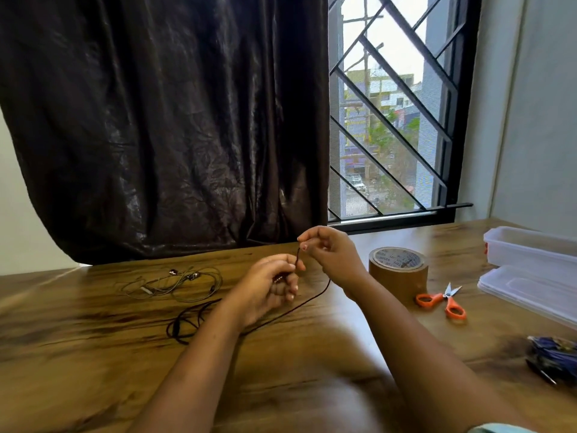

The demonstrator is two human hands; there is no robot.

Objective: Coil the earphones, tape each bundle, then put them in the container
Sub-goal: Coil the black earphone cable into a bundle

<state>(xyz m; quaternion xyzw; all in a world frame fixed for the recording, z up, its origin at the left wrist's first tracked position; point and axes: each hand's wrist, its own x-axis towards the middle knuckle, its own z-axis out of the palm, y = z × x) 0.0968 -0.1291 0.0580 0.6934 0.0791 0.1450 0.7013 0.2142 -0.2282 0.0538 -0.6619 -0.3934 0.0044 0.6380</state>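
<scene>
A dark earphone cable (307, 300) runs from my hands down onto the wooden table (93, 354), ending in loose loops at the left of my left forearm. My left hand (268, 285) grips one end of it with curled fingers. Just above, my right hand (331, 254) pinches the cable's upper part between thumb and fingertips. A second, grey pair of earphones (175, 284) lies tangled on the table further left. A brown tape roll (398, 271) stands right of my right hand. The clear plastic container (527, 250) sits at the far right with its lid (530, 292) beside it.
Orange-handled scissors (443, 303) lie between the tape roll and the lid. A bluish bundle (552, 359) sits at the table's right edge. A dark curtain (162, 120) hangs behind the table, next to a barred window (393, 120).
</scene>
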